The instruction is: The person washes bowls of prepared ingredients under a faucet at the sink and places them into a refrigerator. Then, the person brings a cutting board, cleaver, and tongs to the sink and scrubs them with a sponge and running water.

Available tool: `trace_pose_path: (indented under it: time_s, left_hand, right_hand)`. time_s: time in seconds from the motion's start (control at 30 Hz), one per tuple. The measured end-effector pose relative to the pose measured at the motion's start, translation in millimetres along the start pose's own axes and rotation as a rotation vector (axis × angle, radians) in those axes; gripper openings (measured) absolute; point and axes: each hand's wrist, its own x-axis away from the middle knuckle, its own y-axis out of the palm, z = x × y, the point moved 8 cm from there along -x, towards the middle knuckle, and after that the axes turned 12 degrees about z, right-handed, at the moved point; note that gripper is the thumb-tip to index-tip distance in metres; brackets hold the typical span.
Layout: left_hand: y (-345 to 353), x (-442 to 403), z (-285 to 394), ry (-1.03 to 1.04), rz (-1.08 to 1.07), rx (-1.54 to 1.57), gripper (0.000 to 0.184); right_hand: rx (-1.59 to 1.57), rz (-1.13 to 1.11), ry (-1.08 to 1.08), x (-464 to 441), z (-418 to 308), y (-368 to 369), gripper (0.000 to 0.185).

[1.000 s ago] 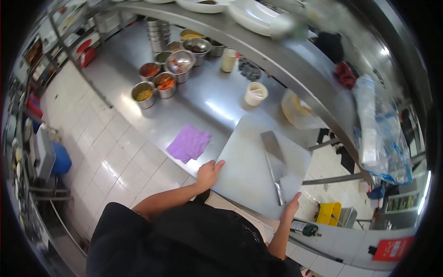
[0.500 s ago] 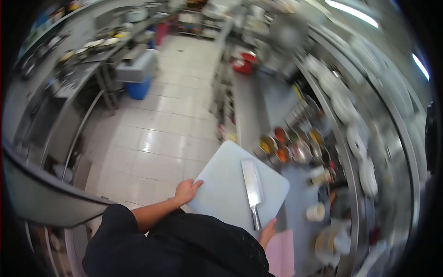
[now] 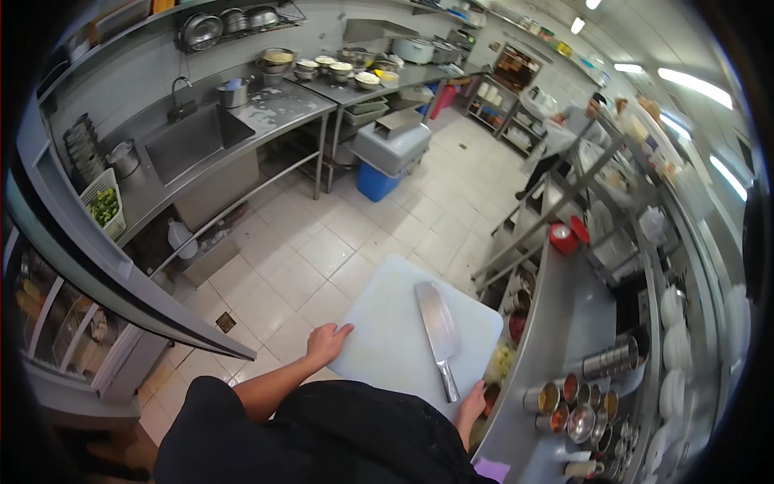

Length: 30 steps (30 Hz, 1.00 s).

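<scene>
A white cutting board (image 3: 379, 323) is held level in front of my body, over the tiled floor. On it lies a cleaver (image 3: 436, 323), its metal handle toward me. My left hand (image 3: 326, 344) grips the board's left edge, thumb on top. At the right edge my right hand (image 3: 470, 405) holds the board near the cleaver's handle. The fingers under the board are hidden.
A steel counter (image 3: 556, 323) with metal containers (image 3: 580, 422) runs along the right. Back left are a sink (image 3: 197, 143) and a blue bin (image 3: 379, 182). An open door (image 3: 161, 298) edges in at left. Another person (image 3: 574, 129) stands far back right.
The view has swung left, away from the counter toward the aisle and sink. The board and cleaver have turned with me, carried off the counter, both hands still holding the board.
</scene>
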Motion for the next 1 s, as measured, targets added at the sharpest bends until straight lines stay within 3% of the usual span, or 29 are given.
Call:
trace_pose_path:
  time_s: [0.03,0.1,0.13,0.17,0.27,0.4,0.5,0.6,0.67,0.83,1.0]
  left_hand:
    - [-3,-14,-4,-0.012,0.021,0.01,0.065]
    - [-7,-43,-12,-0.056,0.014,0.038,0.065]
    - [-41,-105,48,-0.056,-0.027,-0.03,0.065]
    - [-53,-98,2,-0.102,-0.009,0.019,0.065]
    - [-51,-146,-21,-0.185,0.009,0.002,0.064]
    - [-61,-213,-38,-0.304,0.064,0.011,0.064]
    - [-90,-262,-65,-0.361,0.156,-0.014,0.062]
    - [-136,-322,-78,-0.386,0.332,-0.049,0.06]
    - [-171,-344,-96,-0.485,0.536,0.001,0.059]
    - [-242,-405,-127,-0.605,0.781,0.068,0.058]
    - [-292,-487,-168,-0.644,0.956,0.091,0.059]
  right_hand:
    - [0.142,-0.058,-0.075,-7,-1,17,0.058]
    - [0.128,-0.088,-0.113,-11,-8,55,0.059]
    - [0.133,-0.066,-0.037,-13,-69,92,0.059]
    - [0.214,-0.035,-0.085,20,-74,103,0.06]
    - [0.168,-0.148,-0.048,11,-89,174,0.06]
    - [0.367,-0.101,-0.125,-11,-94,287,0.063]
    - [0.249,-0.353,-0.063,7,-138,401,0.062]
    - [0.048,-0.54,-0.049,7,-140,533,0.06]
    - [0.094,-0.667,-0.087,23,-165,617,0.061]
    - [0.282,-0.85,-0.468,101,-243,810,0.067]
    - [0.297,-0.994,-0.574,192,-305,961,0.073]
